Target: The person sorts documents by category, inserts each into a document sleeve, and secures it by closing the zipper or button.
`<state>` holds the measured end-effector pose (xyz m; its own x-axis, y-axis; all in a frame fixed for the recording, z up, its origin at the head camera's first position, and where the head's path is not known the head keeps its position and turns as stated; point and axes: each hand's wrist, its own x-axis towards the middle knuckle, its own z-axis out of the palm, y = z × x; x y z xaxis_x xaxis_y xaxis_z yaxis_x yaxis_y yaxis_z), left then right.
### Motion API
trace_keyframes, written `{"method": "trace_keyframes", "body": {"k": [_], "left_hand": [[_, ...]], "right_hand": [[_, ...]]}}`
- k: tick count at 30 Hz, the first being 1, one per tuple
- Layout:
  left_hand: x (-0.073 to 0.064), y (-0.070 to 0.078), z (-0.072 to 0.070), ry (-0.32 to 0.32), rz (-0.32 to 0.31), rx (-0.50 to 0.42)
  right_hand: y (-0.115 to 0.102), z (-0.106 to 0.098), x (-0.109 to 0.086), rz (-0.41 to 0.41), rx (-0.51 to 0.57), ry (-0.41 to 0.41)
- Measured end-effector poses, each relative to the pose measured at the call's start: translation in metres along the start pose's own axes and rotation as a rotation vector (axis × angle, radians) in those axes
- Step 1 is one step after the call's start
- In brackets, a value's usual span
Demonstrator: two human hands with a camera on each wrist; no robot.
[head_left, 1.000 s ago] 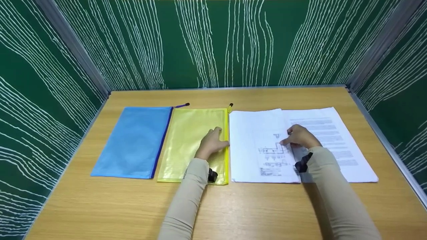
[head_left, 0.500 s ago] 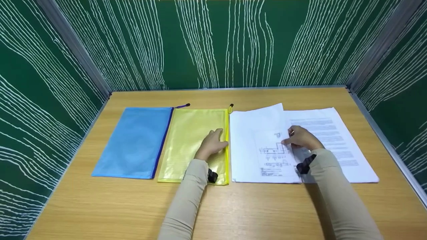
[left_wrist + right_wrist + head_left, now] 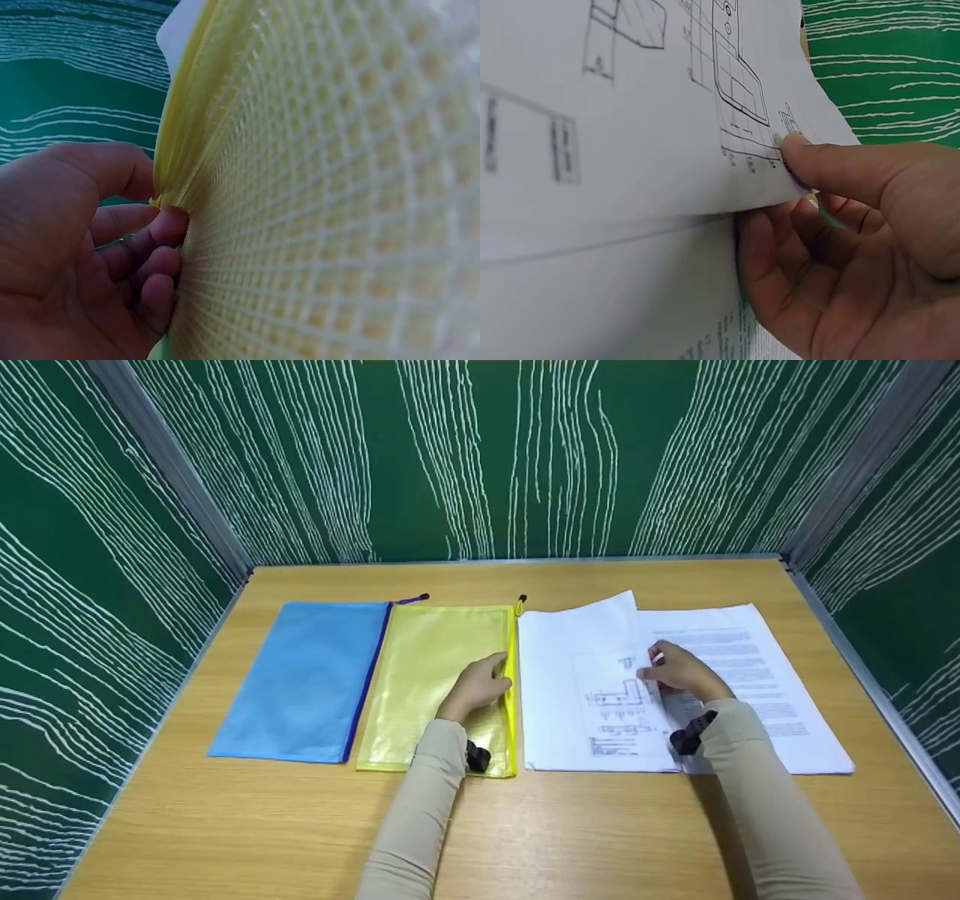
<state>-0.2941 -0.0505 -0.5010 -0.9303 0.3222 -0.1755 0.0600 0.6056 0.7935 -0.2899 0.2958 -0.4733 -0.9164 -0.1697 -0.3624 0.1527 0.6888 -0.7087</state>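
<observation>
My left hand (image 3: 475,688) pinches the right, zippered edge of a translucent yellow mesh zip pouch (image 3: 420,660). Close up in the left wrist view, thumb and fingers grip the yellow edge, and the mesh side (image 3: 322,195) slopes away from them. My right hand (image 3: 684,671) holds the right edge of white paper (image 3: 559,682) printed with a technical drawing. Seen from the right wrist, the thumb lies on top of the paper (image 3: 652,150) and the fingers curl beneath it. That edge is lifted, its far corner raised. How many sheets are held, I cannot tell.
Left of the yellow pouch lies a blue zip pouch (image 3: 307,682) with a dark purple zipper. A stack of text-printed paper (image 3: 772,682) lies under and beyond the right hand. Green panels (image 3: 495,457) with white wavy lines enclose the wooden table (image 3: 555,840) at the back and sides.
The right hand has lifted the drawing paper's right edge, and its far corner has risen. The left fingers have closed on the yellow pouch's zippered edge, raising it slightly.
</observation>
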Motion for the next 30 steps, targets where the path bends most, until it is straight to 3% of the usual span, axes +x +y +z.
{"method": "trace_keyframes", "body": {"k": [12,19,30], "left_hand": [[0.002,-0.016,-0.001,0.01,0.064,-0.251],[0.004,-0.023,-0.003,-0.037,0.11,-0.395],[0.004,-0.026,-0.007,-0.03,0.066,-0.512]], "right_hand": [[0.007,0.0,-0.001,-0.013,0.035,0.014],[0.01,-0.003,-0.002,0.016,0.034,0.015],[0.022,-0.004,-0.003,0.064,0.277,-0.076]]}}
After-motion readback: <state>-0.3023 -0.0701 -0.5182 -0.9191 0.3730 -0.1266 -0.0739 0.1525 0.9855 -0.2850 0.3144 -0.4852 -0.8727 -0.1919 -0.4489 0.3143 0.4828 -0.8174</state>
